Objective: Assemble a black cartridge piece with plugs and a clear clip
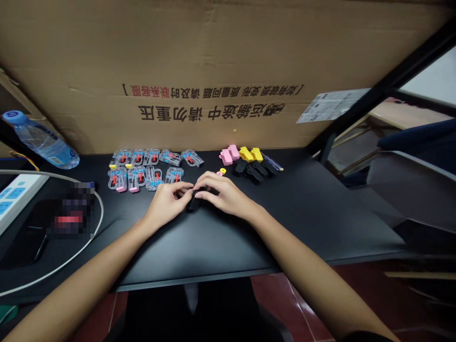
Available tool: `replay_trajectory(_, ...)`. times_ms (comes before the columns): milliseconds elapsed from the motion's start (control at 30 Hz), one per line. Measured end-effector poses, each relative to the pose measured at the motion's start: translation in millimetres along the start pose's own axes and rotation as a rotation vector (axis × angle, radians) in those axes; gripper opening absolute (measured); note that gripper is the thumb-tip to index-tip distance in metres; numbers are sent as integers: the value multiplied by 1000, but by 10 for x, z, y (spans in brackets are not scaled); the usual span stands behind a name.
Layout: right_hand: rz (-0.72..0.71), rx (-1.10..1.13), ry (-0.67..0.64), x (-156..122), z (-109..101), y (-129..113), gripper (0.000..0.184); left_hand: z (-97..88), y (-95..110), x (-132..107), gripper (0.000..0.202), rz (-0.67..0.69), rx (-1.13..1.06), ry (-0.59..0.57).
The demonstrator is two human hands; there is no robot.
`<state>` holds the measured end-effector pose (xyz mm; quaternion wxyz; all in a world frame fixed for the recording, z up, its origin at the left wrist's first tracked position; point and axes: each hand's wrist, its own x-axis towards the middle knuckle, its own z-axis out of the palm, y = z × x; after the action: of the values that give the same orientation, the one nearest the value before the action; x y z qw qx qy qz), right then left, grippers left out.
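1. At the middle of the black desk top (320, 209), just beyond its near edge, both hands meet over a small black plastic part (194, 203), which rests on or just above the surface.
2. The left hand (166, 202) pinches the part's near end between thumb and fingertips. The right hand (228, 194) arches over it from 3 o'clock, fingertips pressed to its far end. Both grips are closed on the part, which is mostly hidden by the fingers.
3. It looks light, rigid and smooth. Being black on black, it is easy to lose sight of and likely to slip out of a loose pinch. The short ends that show between the fingertips seem the surest places to hold it.
4. At 11 o'clock from the hands lie two rows of clear plastic cases with red and blue inserts (149, 168), set close together.
5. At 1 o'clock sit pink plastic pieces (229, 154), yellow plastic pieces (250, 154) and a cluster of black plastic pieces (254, 170), with a blue-handled screwdriver (272, 164) just beside them. A tiny yellow ring (223, 170) lies nearer the right hand.
6. At 9 to 10 o'clock are a white power strip (14, 194), a looping white cable (96, 209) and a clear water bottle with a blue cap (42, 141) on its side.
7. At 12 o'clock a brown cardboard sheet with printed characters (213, 61) backs the desk.
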<state>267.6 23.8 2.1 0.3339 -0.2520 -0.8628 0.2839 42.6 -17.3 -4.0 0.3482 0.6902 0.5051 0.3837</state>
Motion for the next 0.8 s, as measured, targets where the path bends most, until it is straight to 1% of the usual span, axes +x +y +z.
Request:
replay_trajectory(100, 3, -3, 31, -4, 8, 20, 7, 6, -13, 19, 33, -43, -71, 13)
replay_trajectory(167, 4, -16, 62, -8, 20, 30, 5, 5, -13, 25, 32, -24, -49, 31)
replay_trajectory(267, 4, -35, 102, -12, 43, 31, 4, -4, -1, 21, 30, 61, 34, 57)
replay_trajectory(367, -29, -56, 140, -10, 65, 22, 3, -10, 5, 9, 31, 163, 100, 69)
replay_trajectory(567, -94, -93, 202, 1, 83, -3, 2, 12, -21, -10, 34, 303, 160, 80)
replay_trajectory(700, -85, -86, 197, 0, 92, -1, 1, 15, -40, -1, 28, 306, 181, 92)
replay_trajectory(800, -83, -82, 173, -3, 99, 13, 2, -3, -43, 8, 26, 280, 205, 42)
